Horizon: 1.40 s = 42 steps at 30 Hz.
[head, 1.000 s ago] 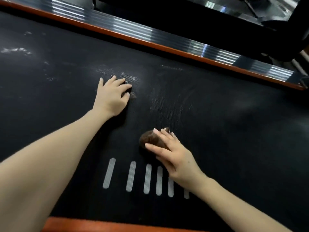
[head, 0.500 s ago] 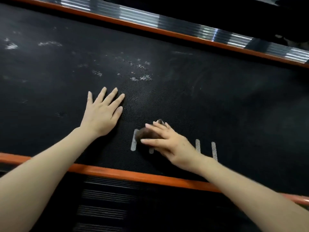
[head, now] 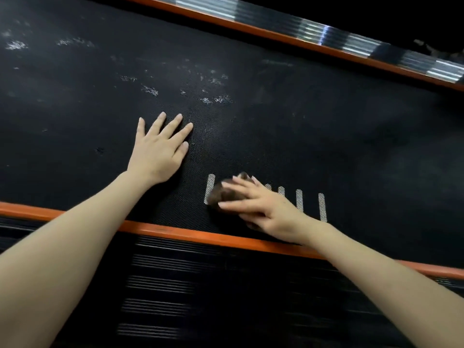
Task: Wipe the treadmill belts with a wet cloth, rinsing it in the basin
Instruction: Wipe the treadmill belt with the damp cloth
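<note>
Now: left hand (head: pixel 157 154) flat on treadmill belt (head: pixel 301 136), fingers (head: pixel 173 124) spread wide, holding nothing. Right hand (head: pixel 261 207) presses dark brown cloth (head: pixel 223 194) onto belt among white stripes (head: pixel 299 199), fingers nearly straight over it, near orange edge strip (head: pixel 190 232). Whitish smudges (head: pixel 216 99) farther up belt.

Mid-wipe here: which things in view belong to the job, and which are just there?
Job:
- black textured treadmill belt
- crumpled brown cloth, pressed down by the right hand
- left hand, flat on the belt
- whitish smudges to wipe

Just there:
- pale stripe markings
- orange edge strip
- silver ribbed side rail

No basin in view.
</note>
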Each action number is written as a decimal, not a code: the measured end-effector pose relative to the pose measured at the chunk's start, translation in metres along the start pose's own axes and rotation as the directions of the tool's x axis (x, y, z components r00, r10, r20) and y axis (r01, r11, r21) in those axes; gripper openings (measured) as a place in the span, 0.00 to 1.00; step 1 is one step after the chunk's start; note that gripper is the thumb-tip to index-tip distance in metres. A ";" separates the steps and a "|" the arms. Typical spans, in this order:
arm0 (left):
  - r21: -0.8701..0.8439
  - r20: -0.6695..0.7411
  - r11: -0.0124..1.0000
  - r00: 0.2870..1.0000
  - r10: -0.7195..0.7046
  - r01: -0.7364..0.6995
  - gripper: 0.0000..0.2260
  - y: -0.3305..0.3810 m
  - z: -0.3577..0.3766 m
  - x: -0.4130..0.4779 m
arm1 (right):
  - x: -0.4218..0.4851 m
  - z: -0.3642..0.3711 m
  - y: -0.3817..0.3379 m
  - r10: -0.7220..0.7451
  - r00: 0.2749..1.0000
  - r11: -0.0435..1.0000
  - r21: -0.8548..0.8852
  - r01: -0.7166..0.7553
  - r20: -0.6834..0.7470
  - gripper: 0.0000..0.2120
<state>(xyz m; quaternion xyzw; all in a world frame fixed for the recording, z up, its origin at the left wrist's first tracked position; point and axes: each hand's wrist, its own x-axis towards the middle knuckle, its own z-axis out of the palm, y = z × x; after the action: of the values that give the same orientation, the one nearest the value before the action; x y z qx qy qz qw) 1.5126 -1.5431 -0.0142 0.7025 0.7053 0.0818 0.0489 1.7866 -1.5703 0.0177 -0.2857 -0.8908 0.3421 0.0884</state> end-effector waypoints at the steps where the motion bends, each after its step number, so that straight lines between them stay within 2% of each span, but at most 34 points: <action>1: -0.002 0.002 1.000 1.000 0.002 -0.002 0.21 0.000 0.000 0.000 | -0.021 -0.008 0.003 0.015 0.999 1.000 0.010 -0.015 0.047 0.19; 4: -0.005 0.006 1.000 1.000 0.000 0.000 0.22 0.000 0.001 0.001 | -0.085 -0.040 0.014 0.120 0.984 0.991 0.042 -0.127 0.132 0.19; 7: 0.003 0.011 1.000 1.000 -0.008 0.008 0.22 0.002 0.002 0.001 | -0.102 -0.053 0.016 0.193 0.969 0.976 0.069 -0.206 0.155 0.19; 11: 0.003 0.013 1.000 1.000 -0.013 0.013 0.22 0.003 0.003 0.001 | -0.050 -0.025 0.005 0.068 0.991 0.997 0.021 -0.071 0.119 0.19; 14: 0.003 -0.002 1.000 1.000 0.000 0.000 0.21 0.002 0.003 0.001 | 0.003 0.001 -0.016 -0.098 0.982 0.995 0.006 0.098 0.161 0.18; 16: -0.013 -0.014 1.000 1.000 0.022 -0.023 0.21 -0.001 0.001 0.001 | 0.017 0.007 -0.022 -0.112 0.979 0.994 0.015 0.111 0.172 0.19; 18: -0.019 -0.016 1.000 1.000 0.020 -0.020 0.21 -0.003 -0.001 0.001 | 0.007 -0.001 -0.016 -0.027 0.994 0.998 0.065 0.020 0.105 0.25; 21: -0.014 -0.003 1.000 1.000 0.018 -0.018 0.21 -0.002 0.001 0.001 | -0.029 -0.025 -0.009 0.262 0.964 0.960 0.111 -0.256 -0.041 0.35; 23: -0.017 -0.004 1.000 1.000 0.013 -0.013 0.21 -0.002 0.001 0.001 | -0.038 -0.029 -0.020 0.387 0.914 0.922 0.069 -0.381 -0.122 0.31; 25: -0.019 -0.011 1.000 1.000 0.007 -0.008 0.21 -0.003 0.001 0.001 | -0.033 -0.024 -0.034 0.376 0.890 0.924 0.024 -0.383 -0.256 0.22; 26: -0.016 -0.011 1.000 1.000 0.005 -0.005 0.21 -0.003 0.001 0.002 | -0.028 -0.023 -0.043 0.375 0.878 0.926 0.076 -0.370 -0.295 0.18; 28: -0.020 -0.008 1.000 1.000 0.003 -0.003 0.21 -0.004 0.000 0.002 | -0.014 -0.031 -0.059 0.423 0.876 0.877 0.348 -0.332 -0.229 0.13; 30: -0.048 -0.005 0.999 1.000 0.006 -0.007 0.21 -0.005 -0.002 0.001 | -0.008 -0.044 -0.064 0.452 0.888 0.803 0.475 -0.360 -0.092 0.10; 31: -0.063 -0.001 0.998 1.000 0.006 -0.006 0.20 -0.005 -0.003 0.001 | -0.008 -0.050 -0.061 0.476 0.877 0.823 0.387 -0.416 -0.070 0.10; 32: -0.077 0.006 0.997 1.000 0.003 -0.003 0.20 -0.006 -0.005 0.001 | -0.010 -0.055 -0.054 0.525 0.844 0.846 0.177 -0.503 -0.111 0.11; 33: -0.092 0.013 0.996 1.000 -0.002 0.003 0.20 -0.006 -0.006 0.002 | -0.014 -0.060 -0.046 0.560 0.798 0.802 -0.095 -0.589 -0.221 0.12; 34: -0.108 0.020 0.994 1.000 -0.008 0.010 0.20 -0.006 -0.007 0.003 | -0.017 -0.062 -0.043 0.541 0.752 0.704 -0.287 -0.650 -0.378 0.13; 35: -0.126 0.022 0.992 1.000 -0.015 0.017 0.20 -0.005 -0.009 0.004 | -0.019 -0.062 -0.043 0.440 0.738 0.681 -0.346 -0.645 -0.511 0.13; 37: -0.177 0.002 0.984 1.000 -0.024 0.024 0.19 -0.006 -0.012 0.006 | -0.014 -0.051 -0.056 0.212 0.781 0.846 -0.290 -0.448 -0.587 0.11; 38: -0.197 -0.024 0.980 0.999 -0.026 0.021 0.18 -0.007 -0.014 0.006 | -0.008 -0.041 -0.063 0.148 0.833 0.896 -0.285 -0.341 -0.532 0.13; 40: -0.178 -0.071 0.984 0.997 -0.039 0.026 0.18 -0.014 -0.017 0.004 | 0.001 -0.014 -0.064 0.144 0.946 0.913 -0.328 -0.240 -0.292 0.23; 42: -0.096 -0.074 0.994 0.996 -0.056 0.049 0.19 -0.027 -0.017 0.001 | 0.004 0.005 -0.046 0.181 0.981 0.926 -0.324 -0.192 -0.064 0.29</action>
<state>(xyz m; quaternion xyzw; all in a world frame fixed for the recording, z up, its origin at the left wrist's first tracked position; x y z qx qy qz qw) 1.4827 -1.5431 -0.0020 0.6769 0.7202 0.1408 0.0570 1.7607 -1.5986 0.0437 -0.3853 -0.9026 0.1909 0.0211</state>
